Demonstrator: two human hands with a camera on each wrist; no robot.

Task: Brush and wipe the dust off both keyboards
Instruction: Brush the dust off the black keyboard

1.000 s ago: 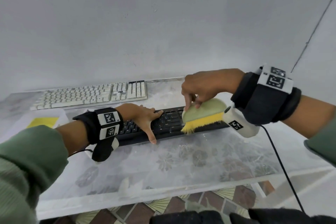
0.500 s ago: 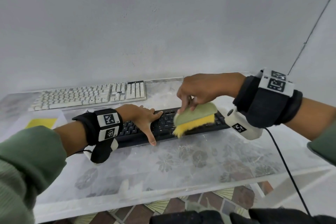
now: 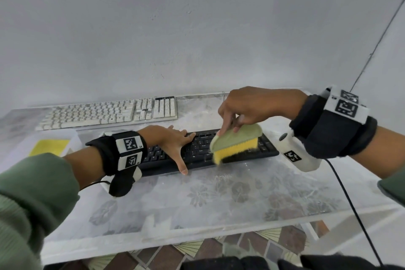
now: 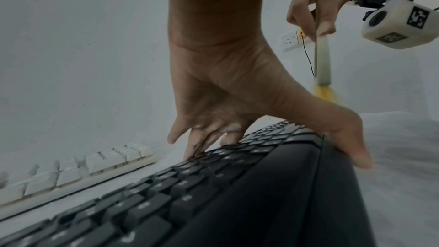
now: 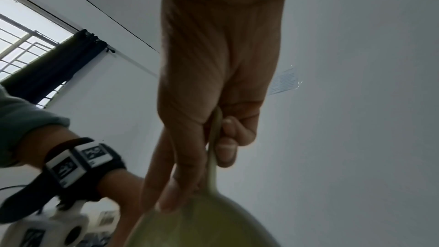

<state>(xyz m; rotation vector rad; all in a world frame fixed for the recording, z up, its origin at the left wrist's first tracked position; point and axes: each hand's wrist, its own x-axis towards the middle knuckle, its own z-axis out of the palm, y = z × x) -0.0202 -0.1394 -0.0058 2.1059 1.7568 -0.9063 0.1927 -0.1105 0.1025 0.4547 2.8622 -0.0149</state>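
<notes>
Leftward along the keys goes the pale green plastic hand brush with yellow bristles [image 3: 235,144]: a second ago it stood over the right end of the flat black plastic keyboard [image 3: 197,155], and it now works nearer the middle, closer to the bracing hand.

Going left to right, a yellow sheet in a clear sleeve [image 3: 50,147] lies at the far left of the table. Behind it, against the wall, sits the cream keyboard with tall blocky keycaps [image 3: 109,114], well apart from both hands; it looks untouched, though I cannot tell whether it has been brushed. The left hand [image 3: 173,144] lies flat and spread on the black keyboard, fingers straight on the keys and thumb hooked over the near edge, steadying it and holding nothing. Just beside it, the right hand [image 3: 247,107] pinches the brush's thin curved back between thumb and fingertips, bristles down on the keys.

The glass tabletop printed with grey flowers [image 3: 219,199] carries white dust around the black keyboard. By my reading, brushing of the black keyboard is under way; its wiping and the cream keyboard are left.
</notes>
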